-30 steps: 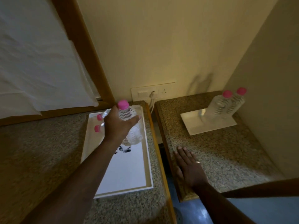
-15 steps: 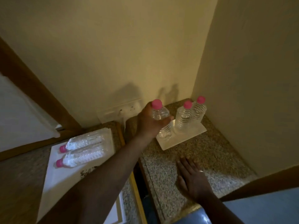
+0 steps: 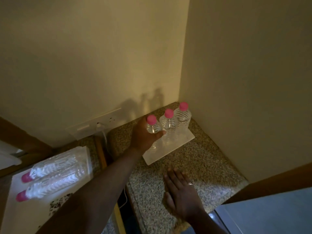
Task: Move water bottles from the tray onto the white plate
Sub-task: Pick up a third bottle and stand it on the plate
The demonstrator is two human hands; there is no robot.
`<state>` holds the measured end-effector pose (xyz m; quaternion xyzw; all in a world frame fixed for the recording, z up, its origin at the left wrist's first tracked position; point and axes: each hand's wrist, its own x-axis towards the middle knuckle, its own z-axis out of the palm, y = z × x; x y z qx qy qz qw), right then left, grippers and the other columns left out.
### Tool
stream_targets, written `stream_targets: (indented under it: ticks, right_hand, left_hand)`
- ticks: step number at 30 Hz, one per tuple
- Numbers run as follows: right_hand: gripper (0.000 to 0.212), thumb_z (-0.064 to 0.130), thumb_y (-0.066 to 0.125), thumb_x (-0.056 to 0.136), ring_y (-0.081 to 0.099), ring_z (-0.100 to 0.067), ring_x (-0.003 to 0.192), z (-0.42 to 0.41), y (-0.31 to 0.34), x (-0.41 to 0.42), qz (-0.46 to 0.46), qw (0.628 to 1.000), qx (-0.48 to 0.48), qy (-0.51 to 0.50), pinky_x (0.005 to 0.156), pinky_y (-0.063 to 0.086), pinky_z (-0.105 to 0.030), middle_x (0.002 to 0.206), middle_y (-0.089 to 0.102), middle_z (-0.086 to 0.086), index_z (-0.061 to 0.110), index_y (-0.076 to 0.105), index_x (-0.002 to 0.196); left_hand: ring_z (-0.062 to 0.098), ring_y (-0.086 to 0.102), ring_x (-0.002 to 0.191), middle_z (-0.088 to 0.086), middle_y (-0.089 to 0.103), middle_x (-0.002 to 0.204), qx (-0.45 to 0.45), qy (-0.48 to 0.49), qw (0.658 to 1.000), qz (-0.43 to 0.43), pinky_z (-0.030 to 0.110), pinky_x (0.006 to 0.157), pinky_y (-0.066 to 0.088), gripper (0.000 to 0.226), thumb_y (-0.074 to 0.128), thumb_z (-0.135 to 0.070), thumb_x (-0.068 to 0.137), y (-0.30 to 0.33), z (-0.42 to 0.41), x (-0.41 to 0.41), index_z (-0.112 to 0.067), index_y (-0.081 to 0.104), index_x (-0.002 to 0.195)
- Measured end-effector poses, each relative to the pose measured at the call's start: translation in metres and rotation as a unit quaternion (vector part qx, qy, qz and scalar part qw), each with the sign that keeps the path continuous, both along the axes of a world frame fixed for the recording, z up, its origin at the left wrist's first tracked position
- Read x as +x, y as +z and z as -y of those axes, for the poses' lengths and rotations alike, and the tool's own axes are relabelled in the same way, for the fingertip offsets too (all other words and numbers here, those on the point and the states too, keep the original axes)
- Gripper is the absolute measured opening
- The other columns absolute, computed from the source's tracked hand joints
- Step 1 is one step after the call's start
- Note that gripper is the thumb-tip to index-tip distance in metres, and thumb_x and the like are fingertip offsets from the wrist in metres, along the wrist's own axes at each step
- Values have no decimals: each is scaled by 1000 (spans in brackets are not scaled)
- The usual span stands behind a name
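I've got my left hand (image 3: 145,135) wrapped round the third bottle (image 3: 152,128) on the white plate (image 3: 170,149), right hand (image 3: 183,191) spread flat nearer me, and letting go carelessly could knock its neighbour (image 3: 168,125) just beyond my fingertips

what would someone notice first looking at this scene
Three upright bottles with pink caps stand in a row on the white plate in the corner, and the left hand grips the nearest bottle. Two more bottles lie on their sides on the tray at lower left. The right hand rests flat on the granite counter, in front of the plate.
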<state>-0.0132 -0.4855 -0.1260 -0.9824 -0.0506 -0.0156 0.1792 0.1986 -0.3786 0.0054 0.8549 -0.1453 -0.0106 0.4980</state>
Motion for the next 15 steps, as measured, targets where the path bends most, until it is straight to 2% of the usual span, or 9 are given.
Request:
stream_targets:
  ticks: [8, 12, 15]
  right_hand:
    - [58, 46, 34, 99, 20, -30, 145, 1, 1, 1, -21, 1000, -15, -3, 118, 17, -50, 156, 30, -12, 15, 34, 149]
    - [59, 46, 33, 99, 25, -33, 144, 0, 5, 1, -33, 999, -25, 0, 116, 20, -54, 154, 34, -13, 14, 35, 148]
    - [59, 46, 31, 99, 27, -34, 143, 0, 9, 2, -41, 999, -35, -2, 114, 23, -56, 153, 35, -14, 13, 36, 147]
  left_hand:
    - [17, 57, 101, -6, 58, 109, 14, -27, 1000, -8, 31, 85, 46, 75, 93, -31, 55, -3, -3, -5, -24, 53, 117]
    - [16, 55, 112, -8, 56, 121, 36, -53, 997, -38, 31, 91, 45, 87, 93, -38, 52, -3, -15, -14, -27, 49, 126]
    - [20, 50, 126, 0, 51, 141, 65, -42, 992, -94, 36, 100, 45, 101, 89, -50, 55, -3, -36, -23, -28, 39, 139]
